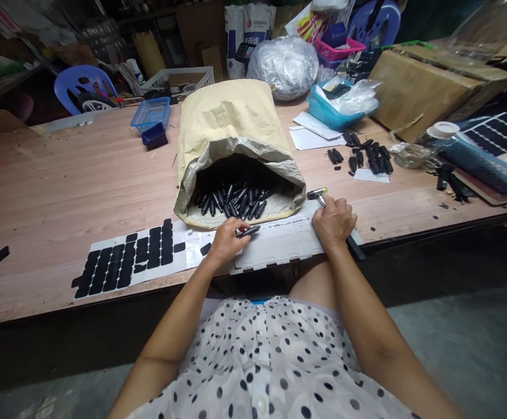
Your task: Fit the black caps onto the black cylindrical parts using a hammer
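My left hand (227, 241) pinches a slim black plastic piece (250, 231) between thumb and fingers, in front of the mouth of a yellow woven sack (236, 116). Many similar black pieces (231, 199) lie heaped inside the sack's opening. To the right, my right hand (334, 222) is wrapped round the handle of a small hammer (317, 193); its head points away from me and the black grip sticks out below the hand. Beneath both hands lies a white board (275, 247) along the table edge.
Left of the board is a sheet (138, 273) with black rounded stickers. Loose black pieces (373, 157) lie at the right, by a cardboard box (428, 87). Behind stand a blue basket (151, 113), a turquoise basket (334, 113) and a stuffed clear bag (284, 67).
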### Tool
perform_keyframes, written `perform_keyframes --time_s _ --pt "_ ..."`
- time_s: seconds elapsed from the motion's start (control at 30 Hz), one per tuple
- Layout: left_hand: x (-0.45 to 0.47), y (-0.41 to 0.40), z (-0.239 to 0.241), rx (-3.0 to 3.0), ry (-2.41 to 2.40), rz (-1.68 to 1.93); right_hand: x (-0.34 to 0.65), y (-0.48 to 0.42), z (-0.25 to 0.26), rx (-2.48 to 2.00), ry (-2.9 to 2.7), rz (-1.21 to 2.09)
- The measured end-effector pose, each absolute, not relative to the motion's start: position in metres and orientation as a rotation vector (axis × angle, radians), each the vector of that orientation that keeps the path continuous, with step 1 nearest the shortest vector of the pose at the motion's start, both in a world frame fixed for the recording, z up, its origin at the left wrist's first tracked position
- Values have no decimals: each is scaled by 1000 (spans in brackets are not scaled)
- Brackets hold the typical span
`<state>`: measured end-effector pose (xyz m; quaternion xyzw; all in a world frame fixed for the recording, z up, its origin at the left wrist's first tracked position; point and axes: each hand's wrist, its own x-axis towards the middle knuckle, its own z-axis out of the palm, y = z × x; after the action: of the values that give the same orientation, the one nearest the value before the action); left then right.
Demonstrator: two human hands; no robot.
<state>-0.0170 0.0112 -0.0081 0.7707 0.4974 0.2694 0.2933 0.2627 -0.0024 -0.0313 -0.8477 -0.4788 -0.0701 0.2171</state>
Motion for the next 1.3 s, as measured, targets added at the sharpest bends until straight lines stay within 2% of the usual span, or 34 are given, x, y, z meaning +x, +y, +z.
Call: perform_keyframes --time_s 0.13,0.43,0.6,0.8,0.93,1.1,1.3 --pt "-12 -6 -17 1947 1305 616 264 -3 -32 -2357 -1334 -198" --pt "-10 -6 -27 1962 1297 734 272 -1 -34 -2340 -1299 -167" --pt "-4 -9 -30 1970 1305 751 259 -23 -16 -2109 -1237 -130" --pt "-1 -7 -31 1970 1319 726 210 -72 -3 -1613 -1438 317" --pt "-3 -4 -31 1987 1254 719 186 -86 -11 -1459 -1559 453" --pt "-4 2 -29 1998 1177 710 181 -85 -19 -1474 -1581 467" --pt "1 15 -31 2007 1148 678 178 -85 -15 -1501 -1630 336"
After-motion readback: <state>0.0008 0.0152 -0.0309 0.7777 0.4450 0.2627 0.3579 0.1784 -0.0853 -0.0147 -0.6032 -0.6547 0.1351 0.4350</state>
